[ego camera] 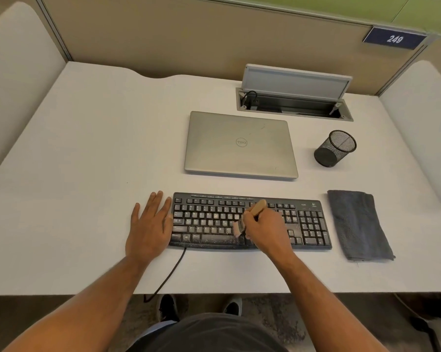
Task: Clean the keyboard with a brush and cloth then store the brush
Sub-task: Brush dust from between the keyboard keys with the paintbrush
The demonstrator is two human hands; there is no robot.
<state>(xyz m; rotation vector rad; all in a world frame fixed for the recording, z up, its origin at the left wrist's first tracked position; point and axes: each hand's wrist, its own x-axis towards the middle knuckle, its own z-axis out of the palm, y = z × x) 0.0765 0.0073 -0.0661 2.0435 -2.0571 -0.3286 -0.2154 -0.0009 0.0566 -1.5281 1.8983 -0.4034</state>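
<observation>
Right hand [265, 228] pinches the brush [249, 217] over the keyboard [313, 224] at six o'clock, bristles down on the dusty middle keys, while the left hand [148, 224] lies spread flat against its nine o'clock edge. Brushing looks underway, with grit thick along the space bar. Next call, I'd say: the cloth [357, 224] at three o'clock, then the cup [335, 148] at one.

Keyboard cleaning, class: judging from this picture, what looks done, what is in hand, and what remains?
Done: little; dust still speckles the keyboard. In hand: the right hand holds the brush on the middle keys while the left hand lies flat at the keyboard's left end. Left: wiping with the folded cloth, untouched, then storing the brush, perhaps in the mesh cup.
</observation>
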